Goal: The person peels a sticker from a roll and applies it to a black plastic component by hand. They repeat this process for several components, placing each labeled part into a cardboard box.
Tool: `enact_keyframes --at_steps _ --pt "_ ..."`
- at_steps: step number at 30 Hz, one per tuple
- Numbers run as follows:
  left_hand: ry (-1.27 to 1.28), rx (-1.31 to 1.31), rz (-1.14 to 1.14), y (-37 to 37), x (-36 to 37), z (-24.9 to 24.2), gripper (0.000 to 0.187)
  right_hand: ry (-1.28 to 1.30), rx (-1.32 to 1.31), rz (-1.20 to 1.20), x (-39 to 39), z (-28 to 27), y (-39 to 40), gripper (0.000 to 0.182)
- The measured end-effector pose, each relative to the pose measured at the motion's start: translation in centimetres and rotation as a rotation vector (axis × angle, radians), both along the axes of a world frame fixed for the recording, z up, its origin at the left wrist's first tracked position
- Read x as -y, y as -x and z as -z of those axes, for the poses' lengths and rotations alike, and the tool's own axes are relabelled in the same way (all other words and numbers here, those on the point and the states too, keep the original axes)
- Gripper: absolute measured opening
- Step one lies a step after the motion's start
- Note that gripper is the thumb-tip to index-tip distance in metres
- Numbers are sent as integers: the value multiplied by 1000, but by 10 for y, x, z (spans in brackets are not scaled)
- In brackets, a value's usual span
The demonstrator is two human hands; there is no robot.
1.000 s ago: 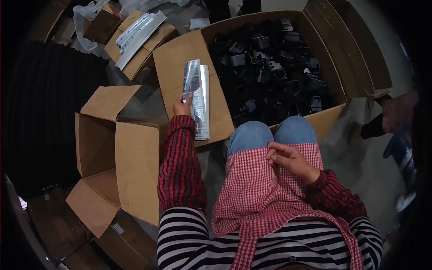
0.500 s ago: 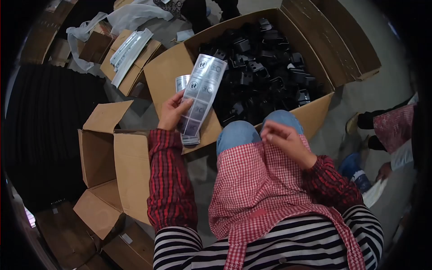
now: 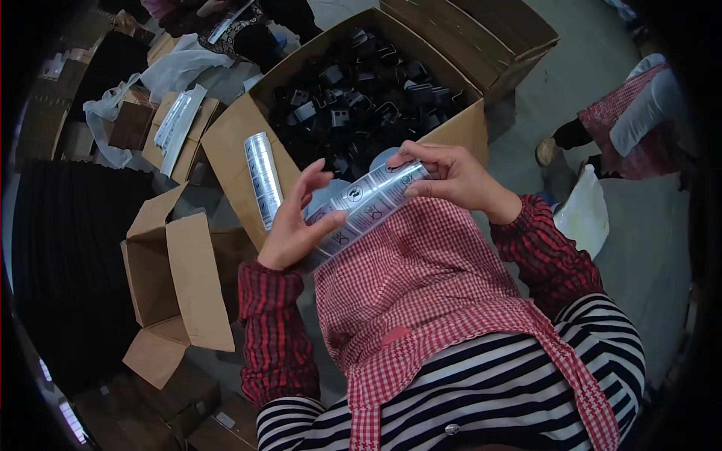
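A silvery sheet of printed labels (image 3: 368, 201) lies slantwise above my lap, curved along its length. My right hand (image 3: 451, 177) pinches its upper right end between thumb and fingers. At the lower left end is my left hand (image 3: 297, 218), its thumb on the sheet and its fingers raised and apart. More label sheets (image 3: 262, 177) rest on the box flap (image 3: 229, 146) to the left. Beyond my hands stands a large cardboard box (image 3: 459, 124) full of black metal parts (image 3: 342, 113).
An open cardboard box (image 3: 199, 278) stands at the left, near a black pleated stack (image 3: 68, 263). Silvery strips (image 3: 179, 128) lie on a carton farther back. Other people are at the right (image 3: 632, 124) and at the top (image 3: 263, 22).
The label sheet has moved right and down over my lap and turned slantwise. My right hand has come up and taken its end; my left fingers have spread. The view has shifted rightward.
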State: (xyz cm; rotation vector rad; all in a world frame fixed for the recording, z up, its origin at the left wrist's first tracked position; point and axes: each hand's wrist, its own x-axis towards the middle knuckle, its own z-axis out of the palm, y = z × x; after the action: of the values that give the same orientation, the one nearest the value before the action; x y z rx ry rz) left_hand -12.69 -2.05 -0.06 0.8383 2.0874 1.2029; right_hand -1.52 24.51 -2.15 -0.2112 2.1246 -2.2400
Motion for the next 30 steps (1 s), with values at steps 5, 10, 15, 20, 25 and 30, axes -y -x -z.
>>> enact_keyframes --at_steps 5,10,15,20,25,30 --pt "-77 -248 88 -59 -40 13 66 -251 -106 143 15 23 -24 41" --pt "-71 -366 -82 -81 -50 34 32 -170 -22 84 15 26 -37 35" --pt "-125 -222 -95 -87 -44 39 22 46 39 117 10 39 -51 35" --pt "-84 -212 -79 -85 -45 38 19 32 60 139 12 42 -51 44" --pt "-74 -283 -39 -83 -40 35 19 -146 -30 182 10 46 -49 45" --pt "-59 -236 -33 -80 -37 43 22 -166 4 189 11 37 -47 44"
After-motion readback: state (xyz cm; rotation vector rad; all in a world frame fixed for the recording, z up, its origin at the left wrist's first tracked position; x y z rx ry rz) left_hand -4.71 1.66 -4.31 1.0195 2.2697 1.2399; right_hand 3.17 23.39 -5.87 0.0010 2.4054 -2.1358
